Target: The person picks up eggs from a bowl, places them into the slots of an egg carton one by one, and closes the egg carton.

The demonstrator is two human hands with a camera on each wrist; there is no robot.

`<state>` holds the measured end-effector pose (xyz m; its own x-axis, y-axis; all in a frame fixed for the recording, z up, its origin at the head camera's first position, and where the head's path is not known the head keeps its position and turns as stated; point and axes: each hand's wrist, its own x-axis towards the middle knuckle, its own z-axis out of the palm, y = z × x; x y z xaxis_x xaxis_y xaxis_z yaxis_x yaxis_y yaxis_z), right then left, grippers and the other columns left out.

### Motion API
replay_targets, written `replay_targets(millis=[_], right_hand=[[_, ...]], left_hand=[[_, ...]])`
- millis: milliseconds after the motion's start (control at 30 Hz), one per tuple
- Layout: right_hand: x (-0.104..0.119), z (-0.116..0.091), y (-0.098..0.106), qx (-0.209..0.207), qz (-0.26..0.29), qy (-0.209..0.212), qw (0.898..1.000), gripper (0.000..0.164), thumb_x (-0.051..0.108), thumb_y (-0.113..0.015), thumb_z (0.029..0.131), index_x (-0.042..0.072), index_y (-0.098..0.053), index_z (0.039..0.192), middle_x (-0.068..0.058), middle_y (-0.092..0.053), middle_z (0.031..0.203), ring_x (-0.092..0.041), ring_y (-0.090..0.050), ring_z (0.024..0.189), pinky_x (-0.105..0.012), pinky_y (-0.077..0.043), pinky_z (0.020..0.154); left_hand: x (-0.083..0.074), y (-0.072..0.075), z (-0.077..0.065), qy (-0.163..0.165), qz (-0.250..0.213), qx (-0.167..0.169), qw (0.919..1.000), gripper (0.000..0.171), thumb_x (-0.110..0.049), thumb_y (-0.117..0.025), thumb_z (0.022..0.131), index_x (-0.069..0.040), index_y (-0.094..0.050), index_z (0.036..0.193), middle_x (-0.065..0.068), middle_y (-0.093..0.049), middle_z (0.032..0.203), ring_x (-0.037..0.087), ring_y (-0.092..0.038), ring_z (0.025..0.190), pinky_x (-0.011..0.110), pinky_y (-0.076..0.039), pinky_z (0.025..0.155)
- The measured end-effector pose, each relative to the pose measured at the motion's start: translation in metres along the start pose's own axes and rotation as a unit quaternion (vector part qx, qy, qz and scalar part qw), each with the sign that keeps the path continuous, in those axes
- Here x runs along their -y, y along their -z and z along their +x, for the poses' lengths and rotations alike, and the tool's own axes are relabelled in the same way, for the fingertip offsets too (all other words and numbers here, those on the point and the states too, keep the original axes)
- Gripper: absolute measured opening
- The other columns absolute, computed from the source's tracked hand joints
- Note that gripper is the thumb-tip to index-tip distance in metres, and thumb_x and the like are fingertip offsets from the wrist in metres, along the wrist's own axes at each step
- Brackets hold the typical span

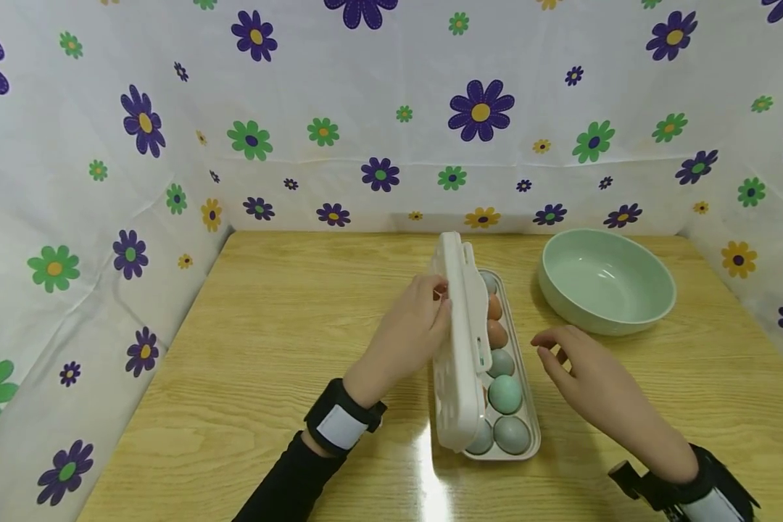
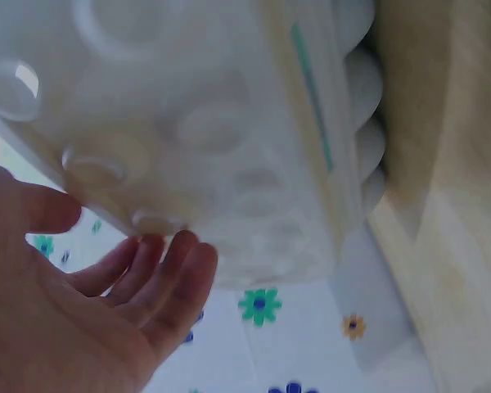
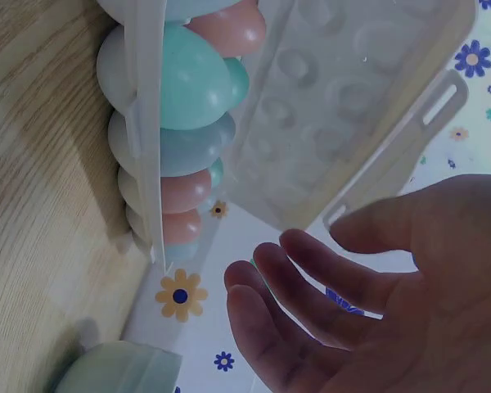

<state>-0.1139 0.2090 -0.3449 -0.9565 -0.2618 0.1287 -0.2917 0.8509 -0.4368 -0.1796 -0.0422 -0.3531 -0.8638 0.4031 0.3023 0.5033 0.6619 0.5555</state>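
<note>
A whitish plastic egg carton (image 1: 457, 406) lies lengthwise on the table, its lid (image 1: 458, 326) tilted up on the left side. Rows of eggs sit in the base, among them a mint-green egg (image 1: 505, 394), a grey-blue egg (image 1: 512, 435) and a reddish-brown egg (image 1: 496, 335). My left hand (image 1: 414, 319) is at the lid's outer face, fingertips (image 2: 198, 255) right at the plastic, fingers loosely bent. To the right of the carton, my right hand (image 1: 583, 370) hovers with relaxed fingers and nothing in them. The raised lid hides part of the left row.
A pale green bowl (image 1: 607, 283) stands at the back right, beyond my right hand. The wood-grain table (image 1: 267, 348) meets a white flowered cloth (image 1: 417, 87) at the back and both sides. Black bands (image 1: 342, 417) circle both wrists.
</note>
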Motion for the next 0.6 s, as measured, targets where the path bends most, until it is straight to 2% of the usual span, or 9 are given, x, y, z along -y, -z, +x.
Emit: replay_targets(millis=[167, 400, 600], right_hand=[[-0.002, 0.002, 0.004, -0.011, 0.02, -0.015, 1.0, 0.033, 0.03, -0.035, 0.1, 0.008, -0.054, 0.116, -0.009, -0.059, 0.109, -0.024, -0.055, 0.095, -0.045, -0.048, 0.076], [-0.008, 0.008, 0.003, -0.033, 0.038, -0.029, 0.998, 0.038, 0.029, -0.027, 0.101, 0.005, -0.049, 0.119, -0.012, -0.059, 0.107, -0.025, -0.055, 0.092, -0.047, -0.046, 0.075], [-0.013, 0.012, -0.009, -0.012, 0.048, -0.062, 0.997, 0.048, 0.04, -0.026, 0.1, 0.003, -0.043, 0.127, -0.017, -0.054, 0.116, -0.029, -0.053, 0.1, -0.049, -0.046, 0.079]], left_hand=[[-0.007, -0.024, -0.004, -0.069, 0.055, 0.018, 0.996, 0.048, -0.035, -0.03, 0.099, -0.002, -0.035, 0.133, 0.013, -0.04, 0.134, 0.022, -0.037, 0.124, 0.038, -0.033, 0.102], [-0.013, -0.057, -0.014, -0.082, 0.138, 0.062, 0.985, 0.06, -0.052, -0.015, 0.097, -0.015, -0.026, 0.143, 0.003, -0.02, 0.151, 0.017, -0.017, 0.135, 0.052, -0.029, 0.101], [-0.012, -0.075, -0.018, -0.087, 0.173, 0.093, 0.9767, 0.061, -0.056, -0.01, 0.096, -0.023, -0.021, 0.145, -0.003, -0.012, 0.154, 0.016, -0.006, 0.138, 0.063, -0.022, 0.1]])
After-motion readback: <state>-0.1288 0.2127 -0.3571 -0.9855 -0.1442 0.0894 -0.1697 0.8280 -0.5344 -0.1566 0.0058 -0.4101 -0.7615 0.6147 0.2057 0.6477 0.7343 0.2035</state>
